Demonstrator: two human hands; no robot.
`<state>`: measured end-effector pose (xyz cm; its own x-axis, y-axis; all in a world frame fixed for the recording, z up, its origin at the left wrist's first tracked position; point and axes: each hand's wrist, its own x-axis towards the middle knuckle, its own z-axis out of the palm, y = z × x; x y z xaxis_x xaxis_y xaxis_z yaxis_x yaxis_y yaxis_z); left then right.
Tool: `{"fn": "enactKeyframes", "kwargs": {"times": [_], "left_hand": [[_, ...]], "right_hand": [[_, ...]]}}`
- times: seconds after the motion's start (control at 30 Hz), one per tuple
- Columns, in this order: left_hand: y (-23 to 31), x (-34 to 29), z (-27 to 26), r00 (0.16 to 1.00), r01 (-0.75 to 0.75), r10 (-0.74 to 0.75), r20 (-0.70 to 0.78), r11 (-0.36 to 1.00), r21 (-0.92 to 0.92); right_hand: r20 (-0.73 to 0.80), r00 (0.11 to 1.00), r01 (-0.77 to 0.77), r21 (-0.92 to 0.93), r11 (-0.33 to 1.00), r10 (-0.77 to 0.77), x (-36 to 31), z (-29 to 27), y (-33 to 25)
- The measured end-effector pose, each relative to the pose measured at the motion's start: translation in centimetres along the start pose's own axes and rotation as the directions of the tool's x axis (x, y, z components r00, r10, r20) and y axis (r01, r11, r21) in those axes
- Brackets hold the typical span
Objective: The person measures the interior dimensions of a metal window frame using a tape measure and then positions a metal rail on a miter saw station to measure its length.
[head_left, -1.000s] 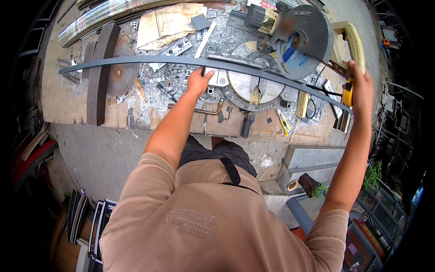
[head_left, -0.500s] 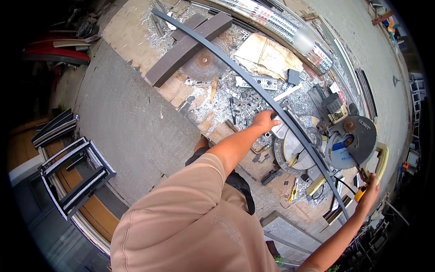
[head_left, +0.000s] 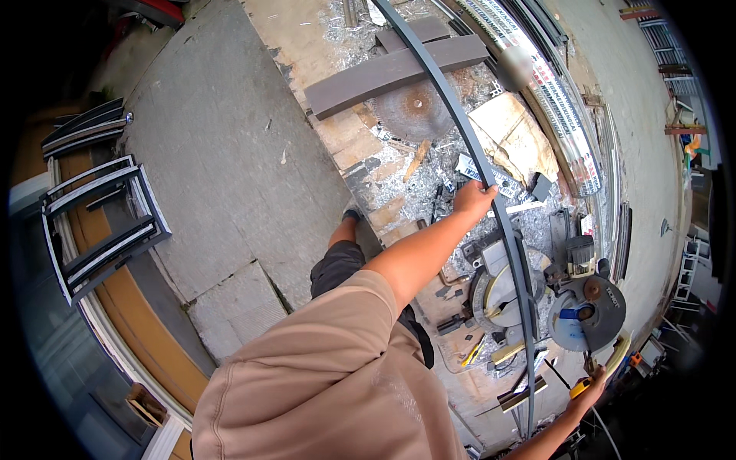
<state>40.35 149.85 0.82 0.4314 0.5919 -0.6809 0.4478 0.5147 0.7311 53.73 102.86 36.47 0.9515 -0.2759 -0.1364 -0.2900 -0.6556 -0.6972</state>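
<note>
A long dark grey metal bar point(head_left: 458, 115) runs lengthwise over the workbench and across the base of a miter saw point(head_left: 494, 295). My left hand point(head_left: 475, 199) is closed around the bar, just beyond the saw base. The round saw head point(head_left: 589, 313) with its blade stands right of the bar. My right hand point(head_left: 589, 395) is at the lower right, closed on a yellow and black tape measure point(head_left: 580, 387). Close above it is the saw's pale yellow handle point(head_left: 618, 356); whether the fingers also touch the handle I cannot tell.
On the bench lie a brown beam point(head_left: 399, 75), a loose round saw blade point(head_left: 415, 107), tan cardboard point(head_left: 514, 134), a yellow utility knife point(head_left: 473, 351) and metal shavings. Wrapped profiles point(head_left: 556, 100) line the far side. Window frames point(head_left: 103, 222) stand at left.
My left hand has moved along the bar away from the saw and now wraps it. The view has turned, and my right hand stays near the saw handle with the tape measure.
</note>
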Motion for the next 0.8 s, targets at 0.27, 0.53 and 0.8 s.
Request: {"fn": "enactKeyframes", "kwargs": {"times": [0.27, 0.53, 0.8], "left_hand": [[1.7, 0.9, -1.0, 0.998, -0.039, 0.029, 0.06, 0.985, 0.167], [0.2, 2.8, 0.0, 0.993, -0.011, 0.001, 0.118, 0.996, 0.086], [0.9, 2.8, -1.5, 0.987, -0.108, 0.085, 0.137, 0.98, 0.17]], "right_hand": [[0.029, 1.0, -0.013, 0.028, 1.0, 0.012, 0.3, -0.6, 0.5], [0.04, 0.999, -0.015, 0.073, 0.997, 0.012, 0.7, -0.8, 0.7], [0.024, 1.0, -0.007, 0.08, 0.997, 0.005, 0.4, -0.5, 0.9]]}}
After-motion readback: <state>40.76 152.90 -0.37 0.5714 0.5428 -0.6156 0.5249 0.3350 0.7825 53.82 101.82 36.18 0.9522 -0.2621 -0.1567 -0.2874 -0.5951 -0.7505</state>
